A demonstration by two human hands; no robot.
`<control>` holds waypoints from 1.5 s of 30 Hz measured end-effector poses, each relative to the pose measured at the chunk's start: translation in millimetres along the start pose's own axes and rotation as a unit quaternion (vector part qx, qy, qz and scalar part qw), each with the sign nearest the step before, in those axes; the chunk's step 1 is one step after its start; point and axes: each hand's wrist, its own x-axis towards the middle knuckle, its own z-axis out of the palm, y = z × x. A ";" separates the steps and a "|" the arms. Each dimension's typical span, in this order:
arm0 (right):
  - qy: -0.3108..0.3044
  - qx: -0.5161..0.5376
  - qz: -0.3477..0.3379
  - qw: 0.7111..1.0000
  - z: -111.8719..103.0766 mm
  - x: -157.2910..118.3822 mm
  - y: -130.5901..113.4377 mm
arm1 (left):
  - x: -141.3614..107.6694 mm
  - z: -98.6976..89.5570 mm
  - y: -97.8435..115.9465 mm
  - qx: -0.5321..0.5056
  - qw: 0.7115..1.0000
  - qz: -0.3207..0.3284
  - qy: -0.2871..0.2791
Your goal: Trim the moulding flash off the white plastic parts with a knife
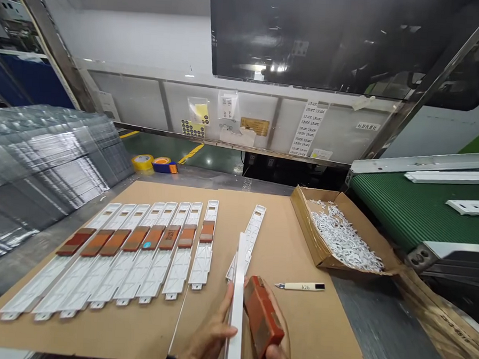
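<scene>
My left hand (211, 330) is closed on a long white plastic strip (238, 302), which stands on edge and points away from me. Just right of it, my right hand (279, 345) grips a reddish-brown block (262, 317) with a tan band. Behind the held strip, another white strip (255, 228) lies on the cardboard, partly hidden. To the left several white ribbed strips (150, 274) lie side by side, each with a reddish-brown block (170, 237) across it. A pale-handled craft knife (300, 286) marked A26 rests to the right of my right hand.
Brown cardboard (135, 335) covers the metal table. A cardboard box (305, 226) of small white scraps stands at right, beside a green conveyor belt (402, 204) carrying white parts. Tape rolls (143, 162) sit at the back left, near stacked plastic-wrapped packs (56, 159). A clear panel with labels rises behind.
</scene>
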 end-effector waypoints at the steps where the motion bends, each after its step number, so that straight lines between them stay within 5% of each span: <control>1: 0.000 -0.015 0.008 1.000 2.1 -4.8 2.6 | -5.2 2.2 1.4 0.004 1.000 0.011 -0.011; 4: 0.012 -0.101 0.020 0.995 12.6 -15.1 10.6 | -9.5 9.6 5.9 0.012 1.000 0.020 -0.018; 7: 0.011 -0.190 0.002 0.982 24.7 -17.5 12.6 | -4.7 14.7 9.0 0.050 0.998 0.004 0.048; 11: -0.016 -0.261 -0.060 0.963 27.0 -13.1 -9.2 | -0.3 13.3 13.2 0.110 0.989 -0.003 0.094; 18: -0.144 -0.491 -0.135 0.848 14.5 -7.7 -46.4 | -5.5 -0.5 7.6 0.137 0.987 -0.011 0.082; 24: -0.186 -0.539 -0.152 0.807 14.4 -9.5 -38.0 | -4.8 -10.9 -1.4 0.181 0.979 -0.012 0.090; 30: -0.181 -0.528 -0.148 0.816 12.5 -16.1 -29.1 | -8.9 1.5 3.0 0.159 0.987 0.019 -0.016; 34: -0.181 -0.468 -0.086 0.861 9.6 -21.1 -30.3 | -15.5 1.1 3.2 0.164 0.984 0.026 -0.059; 38: -0.022 -0.368 0.035 0.929 18.0 -19.6 -21.5 | -23.9 -6.5 -5.5 0.235 0.969 -0.041 -0.066; 41: 0.104 -0.321 0.084 0.938 30.1 -15.2 -4.9 | -26.3 -10.6 -12.4 0.306 0.950 0.007 -0.059; 45: 0.149 -0.290 0.103 0.940 37.9 -8.5 12.0 | -19.5 -17.6 -15.1 0.356 0.932 0.037 -0.050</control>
